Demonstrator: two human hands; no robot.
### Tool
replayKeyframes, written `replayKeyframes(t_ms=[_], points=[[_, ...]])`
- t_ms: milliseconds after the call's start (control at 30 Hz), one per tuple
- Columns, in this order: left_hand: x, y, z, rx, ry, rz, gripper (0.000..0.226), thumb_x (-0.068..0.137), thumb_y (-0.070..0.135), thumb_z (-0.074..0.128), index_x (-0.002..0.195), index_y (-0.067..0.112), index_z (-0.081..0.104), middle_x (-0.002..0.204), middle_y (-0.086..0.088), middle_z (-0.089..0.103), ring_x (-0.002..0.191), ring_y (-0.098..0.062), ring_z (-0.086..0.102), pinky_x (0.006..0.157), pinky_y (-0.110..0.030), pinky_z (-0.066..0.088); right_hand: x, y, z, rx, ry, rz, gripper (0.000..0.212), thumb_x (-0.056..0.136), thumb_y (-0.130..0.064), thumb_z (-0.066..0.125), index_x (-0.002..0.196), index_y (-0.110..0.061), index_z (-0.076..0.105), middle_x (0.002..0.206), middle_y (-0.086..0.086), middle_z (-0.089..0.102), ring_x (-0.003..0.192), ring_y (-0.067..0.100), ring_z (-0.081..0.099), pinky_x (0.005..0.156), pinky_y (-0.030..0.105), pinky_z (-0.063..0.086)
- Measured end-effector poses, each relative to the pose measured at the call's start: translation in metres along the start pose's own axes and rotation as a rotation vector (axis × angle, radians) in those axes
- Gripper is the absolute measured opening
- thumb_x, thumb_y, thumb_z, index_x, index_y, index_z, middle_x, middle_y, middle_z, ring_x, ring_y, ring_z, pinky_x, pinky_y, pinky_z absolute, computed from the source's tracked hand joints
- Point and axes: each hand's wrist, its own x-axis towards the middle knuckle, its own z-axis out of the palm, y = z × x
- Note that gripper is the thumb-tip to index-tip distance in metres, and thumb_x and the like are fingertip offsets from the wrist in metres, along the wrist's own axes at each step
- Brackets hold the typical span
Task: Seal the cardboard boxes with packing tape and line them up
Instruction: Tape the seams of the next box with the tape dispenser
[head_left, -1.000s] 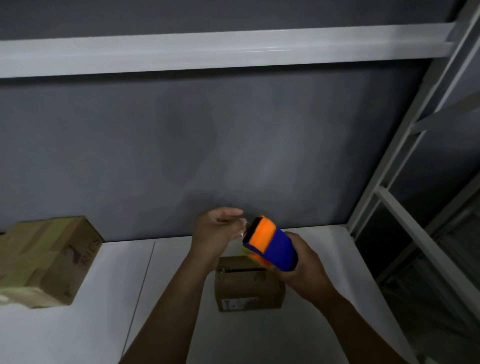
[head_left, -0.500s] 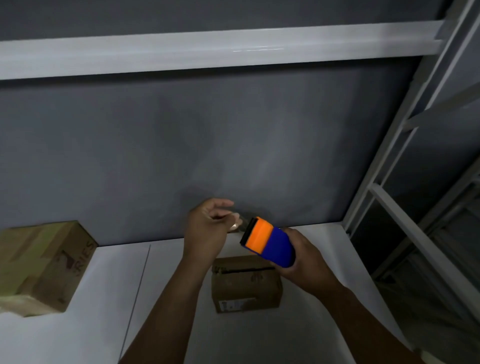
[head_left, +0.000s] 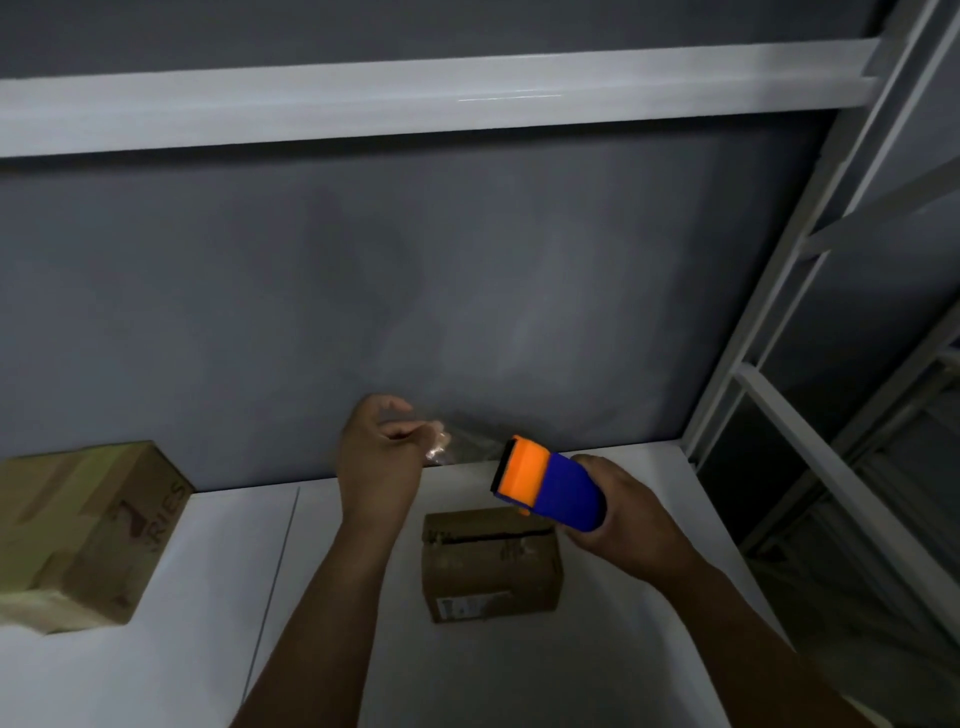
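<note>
My right hand (head_left: 631, 525) grips a blue and orange tape dispenser (head_left: 548, 483) above a small cardboard box (head_left: 491, 571) on the white table (head_left: 218, 644). The box's top flaps show a dark slit. My left hand (head_left: 379, 457) pinches the free end of the clear tape (head_left: 457, 444), which stretches between my fingers and the dispenser's orange head. A larger cardboard box (head_left: 83, 535), with tape across its top, sits at the left.
A grey wall stands right behind the table. A white shelf beam (head_left: 415, 96) runs overhead. White metal rack posts (head_left: 779, 322) rise at the right, just past the table's right edge.
My left hand has drawn away to the left from the dispenser, and a longer strip of clear tape now spans the gap. The view has shifted slightly.
</note>
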Motion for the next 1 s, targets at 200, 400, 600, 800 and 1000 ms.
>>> replayKeyframes(t_ms=[200,400,600,800,1000], points=[[0.012,-0.016,-0.013,-0.032,0.036,-0.136,0.024,0.073,-0.002,0.077,0.083,0.012,0.06,0.07,-0.001,0.064,0.053,-0.001,0.06,0.051,-0.015,0.05,0.009,-0.003,-0.016,-0.04,-0.101,-0.012,0.066,0.063,-0.037,0.086,0.117,-0.039,0.047,0.107,-0.018,0.058,0.093,-0.005,0.056,0.076,0.013,0.048],[0.006,-0.061,-0.033,-0.011,-0.006,-0.308,0.032,0.07,0.005,0.082,0.096,0.015,0.066,0.09,-0.006,0.07,0.079,-0.013,0.065,0.067,-0.022,0.05,0.016,-0.014,-0.012,-0.047,-0.208,-0.003,0.071,0.061,-0.032,0.087,0.115,-0.047,0.043,0.109,-0.02,0.056,0.097,-0.002,0.056,0.077,0.01,0.047],[-0.008,-0.104,-0.043,-0.042,0.053,-0.41,0.037,0.071,0.003,0.081,0.103,0.012,0.066,0.089,-0.009,0.07,0.083,-0.02,0.068,0.075,-0.03,0.054,0.026,-0.013,0.009,-0.14,-0.239,-0.008,0.078,0.068,-0.022,0.083,0.137,-0.03,0.045,0.111,-0.009,0.048,0.1,0.001,0.048,0.076,0.002,0.036],[-0.002,-0.141,-0.041,0.033,0.075,-0.466,0.037,0.072,0.011,0.082,0.105,0.014,0.066,0.085,-0.002,0.07,0.081,-0.015,0.068,0.073,-0.027,0.053,0.04,-0.022,0.02,-0.171,-0.327,-0.005,0.075,0.072,-0.02,0.079,0.137,-0.031,0.043,0.112,-0.008,0.047,0.101,0.007,0.049,0.078,0.009,0.037],[0.0,-0.17,-0.036,0.079,0.091,-0.542,0.037,0.072,0.017,0.083,0.105,0.016,0.066,0.086,-0.001,0.07,0.083,-0.016,0.066,0.083,-0.034,0.054,0.05,-0.018,0.028,-0.228,-0.394,-0.041,0.064,0.074,-0.011,0.075,0.129,-0.033,0.049,0.114,-0.011,0.047,0.104,0.007,0.045,0.079,0.01,0.038]])
